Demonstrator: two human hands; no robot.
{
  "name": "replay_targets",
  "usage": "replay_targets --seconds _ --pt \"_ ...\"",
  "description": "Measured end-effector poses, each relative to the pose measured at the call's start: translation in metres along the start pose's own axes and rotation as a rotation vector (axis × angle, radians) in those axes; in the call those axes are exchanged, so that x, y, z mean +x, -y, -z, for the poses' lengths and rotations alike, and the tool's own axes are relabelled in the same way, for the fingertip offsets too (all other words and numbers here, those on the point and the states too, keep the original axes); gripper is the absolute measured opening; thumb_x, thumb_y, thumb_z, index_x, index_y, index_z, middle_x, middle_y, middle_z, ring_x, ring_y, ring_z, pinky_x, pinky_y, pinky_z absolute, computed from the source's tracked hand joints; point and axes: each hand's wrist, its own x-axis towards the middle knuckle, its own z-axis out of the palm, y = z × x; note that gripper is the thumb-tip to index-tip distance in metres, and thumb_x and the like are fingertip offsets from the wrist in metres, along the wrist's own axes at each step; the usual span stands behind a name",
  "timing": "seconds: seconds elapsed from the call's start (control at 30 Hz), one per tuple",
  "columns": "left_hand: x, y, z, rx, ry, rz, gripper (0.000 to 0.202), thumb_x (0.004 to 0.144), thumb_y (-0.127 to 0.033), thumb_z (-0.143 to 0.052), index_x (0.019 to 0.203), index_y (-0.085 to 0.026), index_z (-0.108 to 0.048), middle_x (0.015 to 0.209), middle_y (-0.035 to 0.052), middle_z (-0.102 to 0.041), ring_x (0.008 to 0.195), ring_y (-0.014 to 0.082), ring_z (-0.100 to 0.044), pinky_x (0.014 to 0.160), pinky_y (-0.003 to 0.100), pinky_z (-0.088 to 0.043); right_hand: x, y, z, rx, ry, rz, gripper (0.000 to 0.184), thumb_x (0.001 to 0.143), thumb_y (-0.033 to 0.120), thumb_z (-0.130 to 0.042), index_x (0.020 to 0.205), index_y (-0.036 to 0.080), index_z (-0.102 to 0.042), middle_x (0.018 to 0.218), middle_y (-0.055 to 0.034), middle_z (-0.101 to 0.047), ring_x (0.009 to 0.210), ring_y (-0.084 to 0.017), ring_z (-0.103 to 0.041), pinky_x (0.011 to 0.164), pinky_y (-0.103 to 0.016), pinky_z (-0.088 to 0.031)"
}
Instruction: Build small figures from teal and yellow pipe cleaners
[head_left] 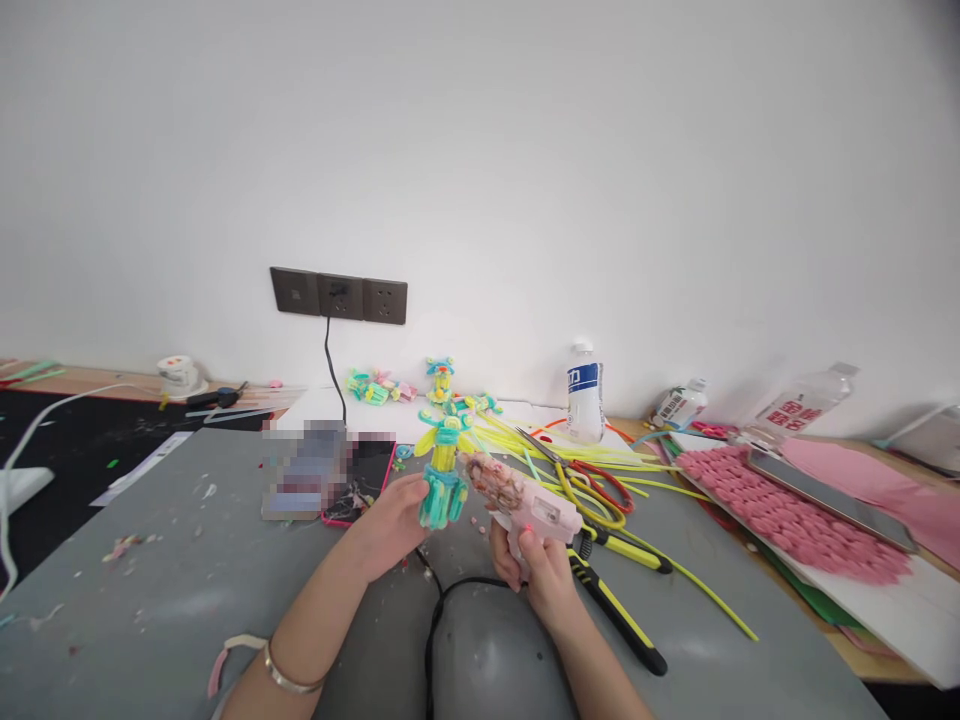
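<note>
My left hand [397, 518] grips a small figure [445, 462] of teal and yellow fuzzy stems, held upright above the grey mat. In my right hand [536, 570] is a pale pink glue gun [544, 508], its front crusted with brownish residue. The gun's tip points left and sits close beside the figure; whether they touch I cannot tell. Right of the gun lie yellow-and-black pliers [619, 615], partly hidden behind it. Scissors with yellow handles [559, 470] rest on a bundle of yellow fuzzy stems [499, 435] farther back.
A black cord [429, 640] runs below my hands. Several finished-looking stem figures [375, 387] lie near the wall. A bottle with a blue-white label [585, 395] stands at the back. A phone [829, 498] rests on pink knitted material [795, 515] at right; a blurred device [307, 475] is at left.
</note>
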Motion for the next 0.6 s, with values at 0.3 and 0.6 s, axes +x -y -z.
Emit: replay_targets --seconds 0.3,0.6 --pt "-0.003 0.0 0.002 -0.057 0.005 0.039 0.039 0.061 -0.045 -0.088 0.089 -0.019 -0.078 0.079 0.0044 -0.075 0.07 0.0165 -0.062 0.074 0.032 -0.048 0.002 0.021 -0.003 -0.147 0.068 -0.04 0.055 0.09 0.064 -0.05 0.119 0.018 -0.057 0.047 0.0092 -0.037 0.037 -0.009 -0.026 0.038 -0.024 -0.023" --pt "-0.004 -0.002 0.0 -0.028 0.056 0.022 0.038 0.063 -0.05 -0.086 0.083 -0.018 -0.077 0.074 0.0045 -0.072 0.072 0.0179 -0.06 0.076 0.032 -0.045 0.001 0.027 -0.002 -0.173 0.076 -0.051 0.056 0.09 0.064 -0.051 0.121 0.018 -0.056 0.048 0.0087 -0.034 0.038 -0.01 -0.026 0.039 -0.025 -0.02"
